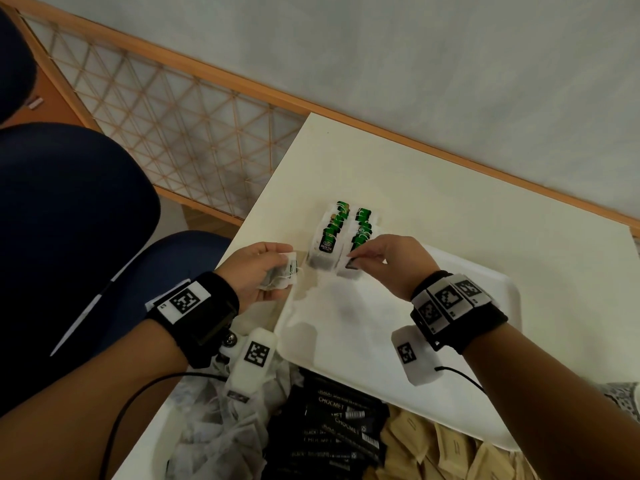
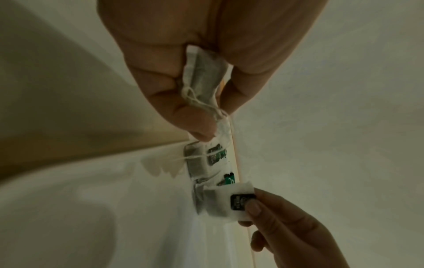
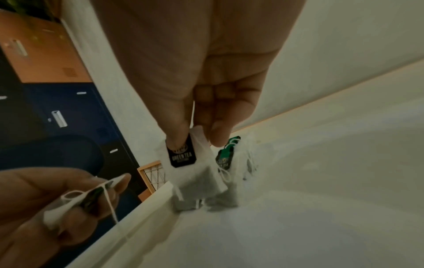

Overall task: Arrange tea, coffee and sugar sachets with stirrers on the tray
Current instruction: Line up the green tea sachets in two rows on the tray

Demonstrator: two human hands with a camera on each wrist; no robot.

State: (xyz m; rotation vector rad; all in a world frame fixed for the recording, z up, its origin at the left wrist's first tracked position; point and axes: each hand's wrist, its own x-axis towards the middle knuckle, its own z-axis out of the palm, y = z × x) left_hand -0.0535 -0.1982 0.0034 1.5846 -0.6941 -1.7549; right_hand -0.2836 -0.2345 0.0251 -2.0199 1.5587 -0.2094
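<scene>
Two rows of green-tagged tea bags [image 1: 341,233] stand at the far left corner of the white tray [image 1: 485,327]. My right hand [image 1: 377,259] pinches a tea bag [image 3: 197,174] by its black tag [image 3: 182,154] at the near end of the right row. My left hand [image 1: 263,271] hovers just left of the tray rim and grips several tea bags [image 2: 201,79] with loose strings. In the left wrist view the right hand's tea bag [image 2: 227,203] sits below the rows.
A bin at the table's near edge holds loose tea bags [image 1: 214,434], black Chocmet sachets [image 1: 332,424] and brown sachets [image 1: 446,452]. A blue chair [image 1: 69,209] stands left of the table. A wooden lattice rail [image 1: 180,109] runs behind.
</scene>
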